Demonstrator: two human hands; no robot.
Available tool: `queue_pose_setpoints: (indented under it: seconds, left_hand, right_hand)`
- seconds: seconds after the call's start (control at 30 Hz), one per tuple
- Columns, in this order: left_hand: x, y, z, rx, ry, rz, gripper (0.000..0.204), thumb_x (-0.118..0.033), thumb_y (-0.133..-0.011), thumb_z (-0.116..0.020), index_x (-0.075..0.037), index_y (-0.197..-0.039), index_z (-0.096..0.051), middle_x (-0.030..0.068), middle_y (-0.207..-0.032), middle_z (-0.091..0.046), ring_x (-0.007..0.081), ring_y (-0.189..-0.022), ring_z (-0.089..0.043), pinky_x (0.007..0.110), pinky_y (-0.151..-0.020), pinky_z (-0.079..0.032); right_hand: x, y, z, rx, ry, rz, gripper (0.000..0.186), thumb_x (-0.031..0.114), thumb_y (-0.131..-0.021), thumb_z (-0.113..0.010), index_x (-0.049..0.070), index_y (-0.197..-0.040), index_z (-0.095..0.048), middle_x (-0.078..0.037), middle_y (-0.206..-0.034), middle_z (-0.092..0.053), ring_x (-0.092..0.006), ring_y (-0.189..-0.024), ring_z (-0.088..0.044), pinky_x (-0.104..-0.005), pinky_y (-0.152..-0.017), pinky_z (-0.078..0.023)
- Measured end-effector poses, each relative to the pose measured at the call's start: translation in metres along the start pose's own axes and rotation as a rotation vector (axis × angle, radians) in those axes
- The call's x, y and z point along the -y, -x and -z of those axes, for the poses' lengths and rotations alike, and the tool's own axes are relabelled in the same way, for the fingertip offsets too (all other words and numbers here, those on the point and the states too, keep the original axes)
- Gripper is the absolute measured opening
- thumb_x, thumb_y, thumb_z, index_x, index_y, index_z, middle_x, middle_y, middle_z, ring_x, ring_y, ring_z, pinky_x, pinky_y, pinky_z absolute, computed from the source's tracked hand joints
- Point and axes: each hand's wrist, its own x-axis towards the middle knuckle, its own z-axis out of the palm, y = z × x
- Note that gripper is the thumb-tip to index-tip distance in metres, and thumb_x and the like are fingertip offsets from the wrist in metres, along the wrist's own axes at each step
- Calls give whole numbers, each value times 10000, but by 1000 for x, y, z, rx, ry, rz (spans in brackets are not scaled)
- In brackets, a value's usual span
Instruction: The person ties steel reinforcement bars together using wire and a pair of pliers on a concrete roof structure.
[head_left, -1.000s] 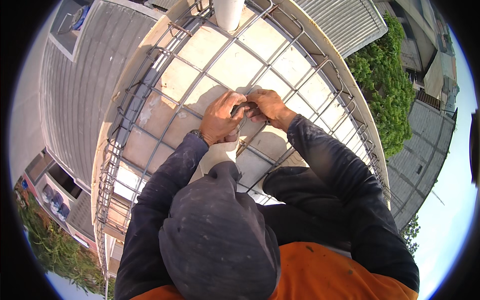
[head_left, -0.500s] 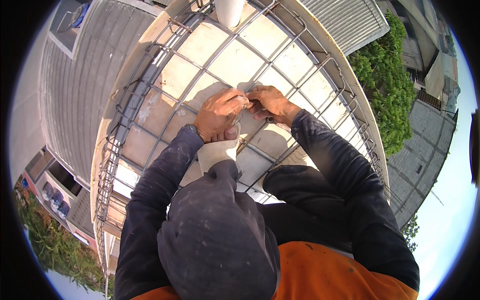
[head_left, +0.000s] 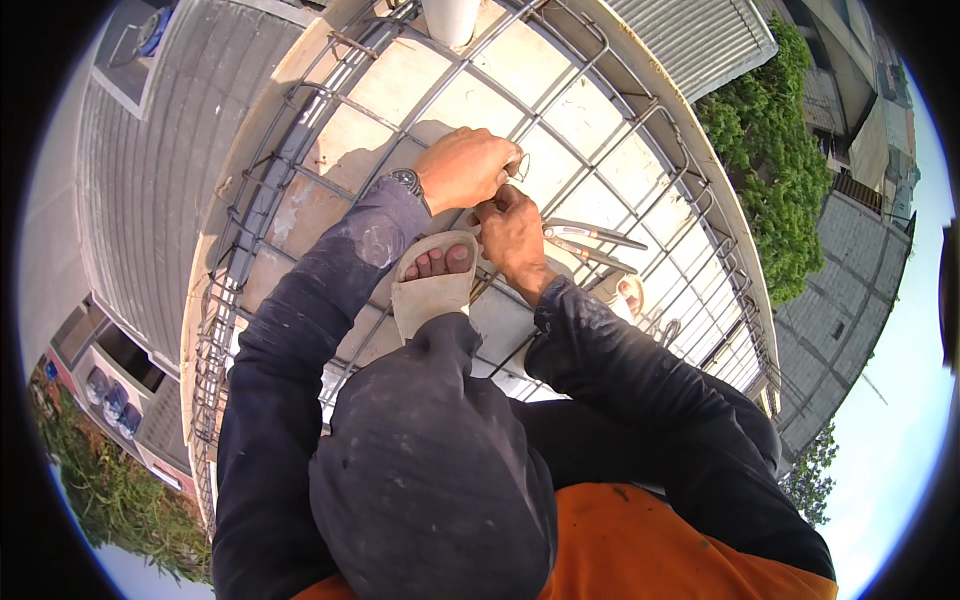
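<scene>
Over a steel rebar mesh (head_left: pixel 470 62), my two hands work close together. My left hand (head_left: pixel 462 168), with a watch on its wrist, is closed, pinching a thin loop of wire (head_left: pixel 524 168) at the fingertips. Just below and to its right is my right hand (head_left: pixel 512 236), its fingers curled together close to a bar crossing; what they pinch is hidden. A pair of pincers (head_left: pixel 598 238) has its two handles pointing right from beside that hand. Its head is mostly hidden, and I cannot tell whether the hand grips it.
My sandaled foot (head_left: pixel 436 262) rests on the mesh near my hands, and my other foot (head_left: pixel 628 294) is farther right. Boards (head_left: pixel 705 150) edge the curved form. A white pipe (head_left: pixel 450 20) stands at the far end. Roofs (head_left: pixel 190 130) and a tree (head_left: pixel 765 190) lie beyond the edges.
My left hand has moved up and right, uncovering the sandaled foot. The right hand has dropped down and left; the pincers' handles now show beside it. A wire loop shows at the left fingertips.
</scene>
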Motion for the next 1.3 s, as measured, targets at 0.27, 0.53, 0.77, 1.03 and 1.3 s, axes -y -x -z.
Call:
queue_pose_setpoints:
  seconds: [0.27,0.53,0.77,1.03,1.3]
  left_hand:
    - [26,24,8,22,83,-54,287,-117,-934,-695,-75,-1214,-742,130,-1103,-744,341,-1038,-719,448,-940,-565]
    - [22,45,-30,-187,-70,-88,268,-231,-979,-683,-57,-1180,-719,96,-1185,-669,320,-1177,-637,453,-1010,-535]
    - [32,37,-32,-100,-196,-264,218,-132,-964,-633,-14,-1134,-700,120,-1176,-647,323,-1176,-639,447,-988,-554]
    - [35,31,-12,-16,-260,-322,228,-160,-976,-663,-26,-1154,-714,99,-1159,-685,292,-1133,-673,450,-888,-587]
    - [0,95,-36,-68,832,280,342,-329,-1037,-686,-27,-1187,-738,112,-1019,-779,222,-911,-759,376,-789,-594]
  right_hand:
    - [42,31,36,382,-235,-279,506,164,-1018,-578,-35,-1480,-527,-136,-1007,-754,-183,-758,-699,-326,-625,-586]
    - [-15,43,154,271,1064,330,672,371,-925,-773,89,-1492,-548,-162,-1379,-584,-357,-1298,-564,-521,-1039,-511]
    - [-52,43,180,262,1322,366,945,430,-812,-885,181,-1605,-436,-124,-1410,-564,-333,-1308,-551,-508,-1047,-460]
    - [-40,28,177,361,1261,268,638,218,-895,-690,93,-1489,-495,-188,-1262,-646,-367,-1199,-658,-506,-1005,-529]
    - [39,36,189,313,655,-176,374,335,-998,-622,26,-1206,-640,-132,-813,-753,-275,-784,-751,-451,-823,-573]
